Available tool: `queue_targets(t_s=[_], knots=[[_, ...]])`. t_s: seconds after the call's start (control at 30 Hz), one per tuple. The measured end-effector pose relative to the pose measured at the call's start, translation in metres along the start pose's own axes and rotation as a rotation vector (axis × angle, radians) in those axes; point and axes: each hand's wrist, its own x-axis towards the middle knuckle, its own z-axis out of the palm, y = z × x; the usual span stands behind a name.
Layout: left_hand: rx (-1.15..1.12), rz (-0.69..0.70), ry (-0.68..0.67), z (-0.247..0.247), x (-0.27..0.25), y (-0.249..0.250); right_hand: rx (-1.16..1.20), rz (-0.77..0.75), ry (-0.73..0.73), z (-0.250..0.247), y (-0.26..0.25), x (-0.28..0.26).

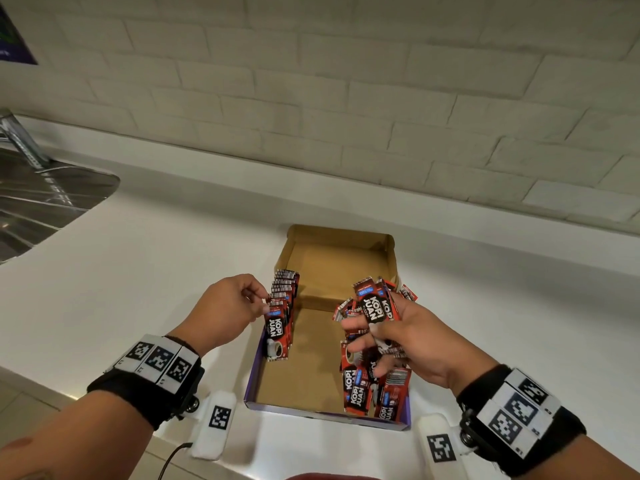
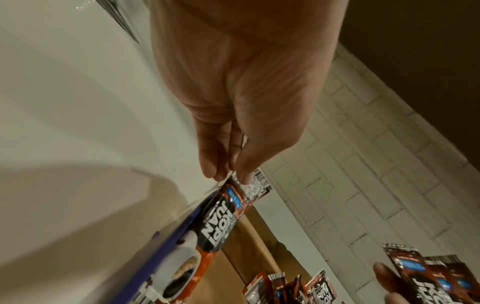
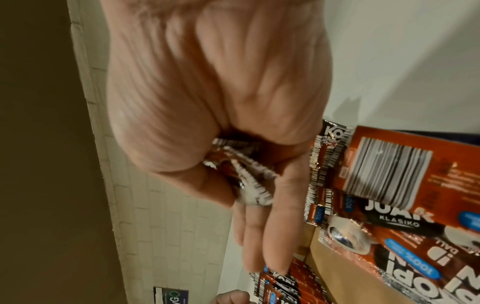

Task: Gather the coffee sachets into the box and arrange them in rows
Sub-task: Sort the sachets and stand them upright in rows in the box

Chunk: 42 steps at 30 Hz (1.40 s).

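An open cardboard box (image 1: pixel 341 254) with a purple outside lies on the white counter. A row of red-and-black coffee sachets (image 1: pixel 284 296) stands along its left wall. My left hand (image 1: pixel 239 303) pinches the top edge of the front sachet (image 1: pixel 276 332) of that row, seen close up as the front sachet (image 2: pixel 218 218) in the left wrist view. My right hand (image 1: pixel 388 336) grips a bunch of sachets (image 1: pixel 375 303) over the box's right side; their crimped ends (image 3: pixel 246 174) show against the palm. Loose sachets (image 1: pixel 374 389) lie jumbled in the right front corner.
A steel sink (image 1: pixel 41 199) is set into the counter (image 1: pixel 156 258) at the far left. A tiled wall (image 1: pixel 346 98) runs behind. The counter's front edge lies just under my wrists, with a dark cable (image 1: pixel 173 459) hanging there.
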Motion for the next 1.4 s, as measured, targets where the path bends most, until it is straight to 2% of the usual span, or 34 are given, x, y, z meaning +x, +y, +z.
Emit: queue_targets(t_s=[0.13, 0.2, 0.27, 0.33, 0.37, 0.43, 0.47, 0.53, 0.6, 0.7, 0.77, 0.93, 1.17, 1.4], knots=[[0.081, 0.056, 0.106, -0.004, -0.006, 0.01, -0.001, -0.006, -0.007, 0.002, -0.003, -0.002], [0.064, 0.116, 0.109, -0.005, -0.013, 0.026, -0.033, -0.007, -0.005, 0.003, -0.003, -0.001], [-0.04, 0.165, 0.004, -0.004, -0.02, 0.047, -0.055, -0.006, -0.022, 0.005, -0.003, 0.001], [-0.184, 0.18, -0.192, -0.002, -0.029, 0.067, -0.09, -0.006, -0.04, 0.008, -0.004, 0.002], [-0.186, 0.194, -0.267, 0.0, -0.032, 0.075, -0.116, -0.008, -0.053, 0.01, -0.005, 0.001], [-0.112, 0.245, -0.321, 0.005, -0.036, 0.085, -0.171, -0.02, -0.075, 0.015, -0.006, 0.001], [-0.088, 0.26, -0.299, 0.007, -0.037, 0.088, -0.191, -0.033, -0.073, 0.016, -0.006, 0.0], [-0.133, 0.234, -0.201, 0.008, -0.036, 0.09, -0.201, -0.072, -0.039, 0.013, -0.006, -0.001], [-0.299, 0.151, -0.132, 0.007, -0.034, 0.087, -0.201, -0.117, -0.001, 0.008, -0.007, -0.001], [-0.512, 0.075, -0.196, 0.005, -0.035, 0.082, -0.207, -0.146, 0.064, 0.005, -0.008, -0.003], [-0.548, 0.066, -0.242, 0.005, -0.036, 0.08, -0.215, -0.146, 0.112, 0.005, -0.01, -0.004], [-0.366, 0.138, -0.049, -0.011, -0.03, 0.064, -0.209, -0.126, 0.152, 0.005, -0.008, -0.006], [0.245, 0.111, -0.211, -0.018, -0.015, 0.02, -0.198, -0.086, 0.209, -0.007, -0.001, -0.009], [0.339, 0.086, -0.154, -0.006, -0.005, 0.007, -0.199, -0.062, 0.154, -0.006, 0.0, -0.01]])
